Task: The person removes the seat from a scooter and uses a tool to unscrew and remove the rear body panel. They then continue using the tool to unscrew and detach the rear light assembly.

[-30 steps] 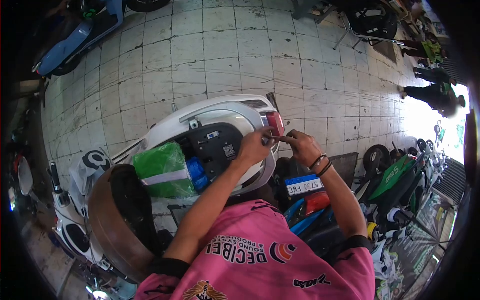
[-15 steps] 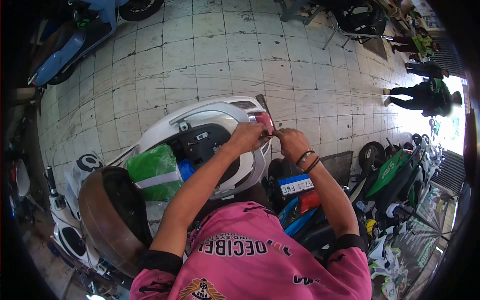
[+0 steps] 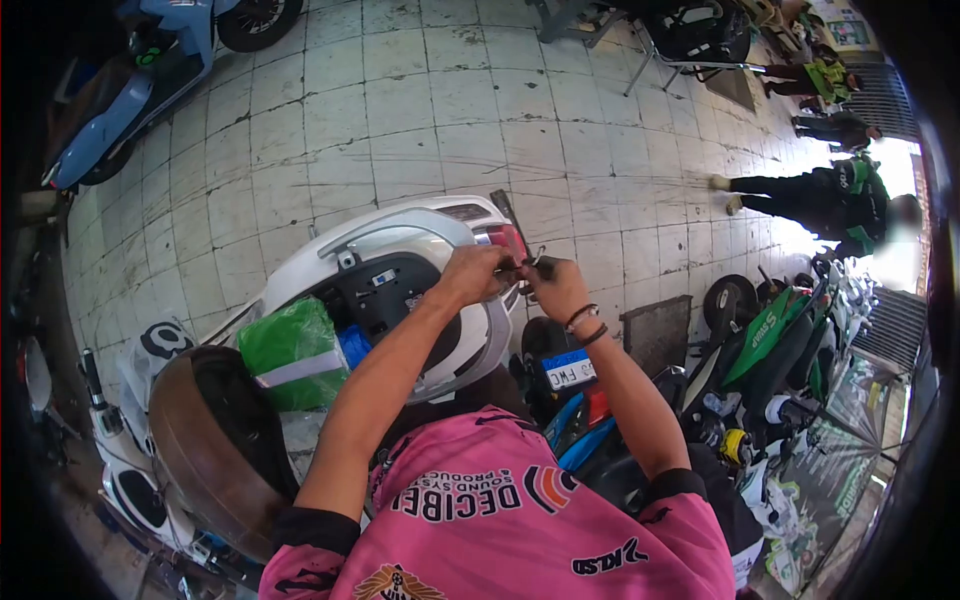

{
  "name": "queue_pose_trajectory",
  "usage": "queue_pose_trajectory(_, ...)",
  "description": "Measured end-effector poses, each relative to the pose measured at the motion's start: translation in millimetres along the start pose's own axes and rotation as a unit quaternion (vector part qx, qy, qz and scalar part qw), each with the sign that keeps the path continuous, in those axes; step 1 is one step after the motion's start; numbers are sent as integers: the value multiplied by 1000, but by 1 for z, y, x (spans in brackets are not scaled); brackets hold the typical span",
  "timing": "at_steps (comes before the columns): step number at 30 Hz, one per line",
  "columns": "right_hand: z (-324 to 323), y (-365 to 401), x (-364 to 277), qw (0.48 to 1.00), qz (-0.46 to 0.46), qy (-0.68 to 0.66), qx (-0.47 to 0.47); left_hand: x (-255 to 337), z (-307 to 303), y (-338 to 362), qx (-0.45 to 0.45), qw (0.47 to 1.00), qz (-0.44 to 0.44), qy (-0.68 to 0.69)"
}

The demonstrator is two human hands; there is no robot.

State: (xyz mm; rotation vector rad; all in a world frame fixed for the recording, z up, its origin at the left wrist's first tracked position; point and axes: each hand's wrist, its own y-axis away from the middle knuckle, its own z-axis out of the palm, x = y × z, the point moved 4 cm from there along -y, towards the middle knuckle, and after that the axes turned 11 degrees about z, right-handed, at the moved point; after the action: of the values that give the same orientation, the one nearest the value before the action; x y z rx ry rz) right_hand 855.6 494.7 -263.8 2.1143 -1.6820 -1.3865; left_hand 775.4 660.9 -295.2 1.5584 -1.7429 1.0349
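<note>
Both hands meet at the tail of a white scooter (image 3: 408, 225), beside its red tail light (image 3: 507, 238). My left hand (image 3: 474, 275) has its fingers bent together at the light's edge; what they pinch is too small to name. Just right of it, my right hand (image 3: 556, 288) is closed, with a small dark item showing at its fingertips that I cannot make out. The scooter's seat (image 3: 205, 440) is raised, and a green plastic-wrapped package (image 3: 290, 350) lies by the opening, next to something blue.
A blue scooter (image 3: 140, 100) stands at the upper left on the tiled floor (image 3: 430, 130). Parked motorcycles, one with a green panel (image 3: 765, 340), crowd the right. A person in dark clothes (image 3: 830, 198) is at the far right, with other people beyond.
The view has shifted, so the scooter and hands appear further left. My right hand has turned slightly, and a dark item now shows at its fingertips. The person in dark clothes appears larger.
</note>
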Motion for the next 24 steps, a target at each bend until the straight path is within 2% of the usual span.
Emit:
queue_pose_trajectory(1, -2, 2, -5, 999, 14, -38, -12, 0, -2, 0, -23, 1000, -16, -4)
queue_pose_trajectory(4, -8, 2, -14, 993, 46, -108, -27, 5, -6, 3, -12, 1000, -16, 0)
queue_pose_trajectory(6, -14, 3, -20, 942, 181, -257, -118, 3, -4, 3, -17, 1000, -20, -3)
queue_pose_trajectory(7, -19, 6, -27, 918, 215, -306, -133, 3, -2, 3, -23, 999, -24, -4)
queue_pose_trajectory(8, -18, 2, -25, 918, 215, -306, -131, 2, -2, 2, -23, 999, -22, -3)
queue_pose_trajectory(10, -14, -4, -30, 979, 86, -135, -129, 5, -4, -1, -50, 997, -53, 28)
queue_pose_trajectory(12, -19, -5, -31, 981, 78, -130, -118, 9, 0, 1, -56, 997, -58, 9)
queue_pose_trajectory(13, -24, -6, -44, 993, -32, 43, -106, 9, -1, -1, -58, 996, -65, -14)
queue_pose_trajectory(14, -24, -2, -52, 963, -139, 214, -90, 9, -1, -2, -59, 996, -63, -13)
queue_pose_trajectory(15, -22, 3, -58, 921, -229, 310, -53, 10, -4, -2, -61, 996, -66, -12)
queue_pose_trajectory(16, -21, 6, -59, 921, -229, 311, -52, 10, -7, -4, -62, 996, -68, -12)
queue_pose_trajectory(19, -17, 21, -60, 826, -352, 438, -41, 3, 2, -2, -88, 995, -38, -25)
queue_pose_trajectory(23, -17, 28, -41, 821, -358, 443, -51, 0, 3, -3, -108, 993, -42, -14)
queue_pose_trajectory(24, -21, 28, -42, 904, -299, 305, -30, -3, 3, -3, -96, 994, -54, 19)
